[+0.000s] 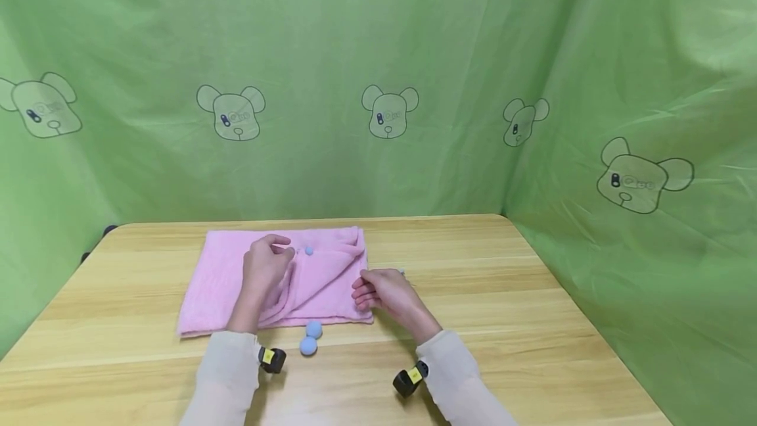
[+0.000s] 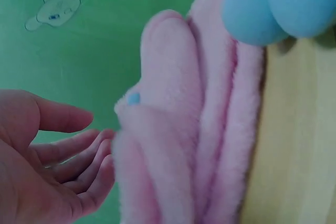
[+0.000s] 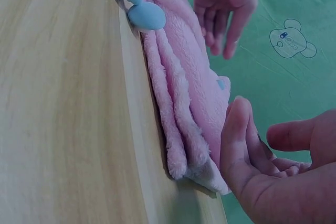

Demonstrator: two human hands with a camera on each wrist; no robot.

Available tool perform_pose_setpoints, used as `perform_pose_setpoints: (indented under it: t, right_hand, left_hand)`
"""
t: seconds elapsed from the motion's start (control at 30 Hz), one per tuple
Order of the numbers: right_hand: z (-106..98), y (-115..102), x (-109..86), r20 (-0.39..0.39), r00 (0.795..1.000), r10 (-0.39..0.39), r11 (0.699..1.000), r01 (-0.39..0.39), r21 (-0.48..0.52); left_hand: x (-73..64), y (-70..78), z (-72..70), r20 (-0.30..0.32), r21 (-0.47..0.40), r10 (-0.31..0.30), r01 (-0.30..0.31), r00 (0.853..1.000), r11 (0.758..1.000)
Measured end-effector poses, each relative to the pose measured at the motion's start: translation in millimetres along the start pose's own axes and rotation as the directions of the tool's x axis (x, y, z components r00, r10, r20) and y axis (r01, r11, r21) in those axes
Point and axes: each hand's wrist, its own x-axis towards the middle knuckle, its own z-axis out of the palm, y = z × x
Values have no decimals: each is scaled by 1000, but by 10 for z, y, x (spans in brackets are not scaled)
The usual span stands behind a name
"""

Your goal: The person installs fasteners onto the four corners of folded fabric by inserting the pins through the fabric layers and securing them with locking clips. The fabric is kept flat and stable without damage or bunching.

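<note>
Folded pink plush towel (image 1: pixel 319 288) lies on the bench (image 1: pixel 473 261), near two blue balls (image 1: pixel 309 346). Left hand (image 1: pixel 266 264) is over the towel, right hand (image 1: pixel 386 294) beside its right edge; both grips relaxed, thumbs clear of fingers.

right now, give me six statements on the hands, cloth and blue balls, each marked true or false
1. The pink cloth lies on the wooden table. True.
2. The two larger blue balls rest on the cloth. False: they sit on the table by the cloth's near edge.
3. A small blue ball shows on the cloth. True.
4. The left hand grips the cloth. False: its fingers hold no cloth in the left wrist view.
5. The right hand is near the cloth's right edge. True.
6. The larger balls are far apart. False: they sit close together.
</note>
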Motion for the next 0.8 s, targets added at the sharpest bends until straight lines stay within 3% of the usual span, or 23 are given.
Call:
perform_pose_setpoints:
  t: [0.17, 0.27, 0.33, 0.43, 0.57, 0.67, 0.8]
  right_hand:
    - [-3, -8, -5, 0, 1000, 0, 1000, 0, 5]
    - [-10, -5, -2, -4, 1000, 0, 1000, 0, 5]
    - [-16, -3, 1, -3, 1000, 0, 1000, 0, 5]
    - [-27, 3, 4, -5, 1000, -2, 1000, 2, 5]
    - [-39, 7, 2, -7, 1000, -4, 1000, 4, 4]
    - [-41, 1, -5, -7, 1000, 0, 1000, 0, 5]
    - [-40, -14, -13, -8, 1000, 3, 1000, -3, 16]
  left_hand:
    - [-76, 191, 44, -7, -18, 53, -53, 999, 998]
    - [-141, 299, 110, 43, -2, 107, -107, 993, 994]
    - [-192, 352, 171, 108, 24, 143, -147, 984, 989]
    - [-280, 408, 284, 252, 83, 172, -199, 952, 977]
    - [-398, 433, 418, 457, 170, 137, -238, 879, 956]
    - [-454, 415, 496, 542, 214, 110, -263, 833, 941]
    - [-481, 390, 579, 572, 266, 94, -293, 815, 918]
